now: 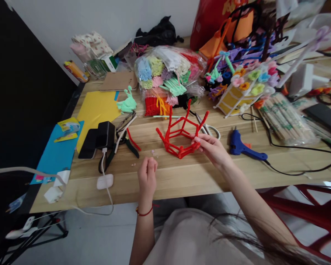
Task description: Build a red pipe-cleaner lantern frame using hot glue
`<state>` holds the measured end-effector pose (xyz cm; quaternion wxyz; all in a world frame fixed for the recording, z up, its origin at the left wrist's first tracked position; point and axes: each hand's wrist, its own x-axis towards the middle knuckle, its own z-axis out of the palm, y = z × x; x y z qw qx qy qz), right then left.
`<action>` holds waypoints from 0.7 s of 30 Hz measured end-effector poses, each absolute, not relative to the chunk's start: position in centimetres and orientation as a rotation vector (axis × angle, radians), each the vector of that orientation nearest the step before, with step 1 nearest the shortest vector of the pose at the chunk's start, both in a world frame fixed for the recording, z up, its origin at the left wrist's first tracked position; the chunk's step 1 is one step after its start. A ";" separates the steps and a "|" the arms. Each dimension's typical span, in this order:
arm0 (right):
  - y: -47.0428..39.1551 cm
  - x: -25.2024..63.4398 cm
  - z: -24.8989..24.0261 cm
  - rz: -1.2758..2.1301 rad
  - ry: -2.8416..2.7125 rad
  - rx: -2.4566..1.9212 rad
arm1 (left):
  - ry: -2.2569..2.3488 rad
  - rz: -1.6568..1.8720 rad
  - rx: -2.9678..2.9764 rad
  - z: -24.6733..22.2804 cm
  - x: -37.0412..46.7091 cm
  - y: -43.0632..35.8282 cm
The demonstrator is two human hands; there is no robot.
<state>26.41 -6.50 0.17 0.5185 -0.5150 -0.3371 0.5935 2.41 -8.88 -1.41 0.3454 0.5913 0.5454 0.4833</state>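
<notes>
Between thumb and fingers, my right hand (213, 149) pinches the lower right rim of a red pipe-cleaner frame (180, 151). The frame is an open polygonal ring of two levels, with several stems sticking up and outward. My left hand (148, 173) is closed in a fist over the front part of the table, left of the frame and apart from it. Whether anything is inside its fingers is hidden. Small pinkish bits (153, 152) lie just beyond the fist. Behind the frame are white-handled scissors (212, 129), partly covered by it.
A blue glue gun (244, 146) with a black cord lies to the right. Bagged pipe cleaners (168, 71) and a flower-decorated basket (239, 99) stand behind. Leftward are black-handled pliers (132, 148), a black device (105, 134), a white earbud case (105, 181) and a yellow sheet (95, 106).
</notes>
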 end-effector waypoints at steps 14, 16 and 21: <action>-6.2 27.0 0.7 1.481 -0.822 -1.251 | 1.141 1.134 1.302 0.7 3.1 3.1; -6.1 27.1 0.6 1.481 -0.825 -1.244 | 1.171 1.164 1.264 0.8 3.3 2.9; -6.1 27.3 0.4 1.492 -0.825 -1.216 | 1.264 1.192 1.269 -0.1 2.6 0.9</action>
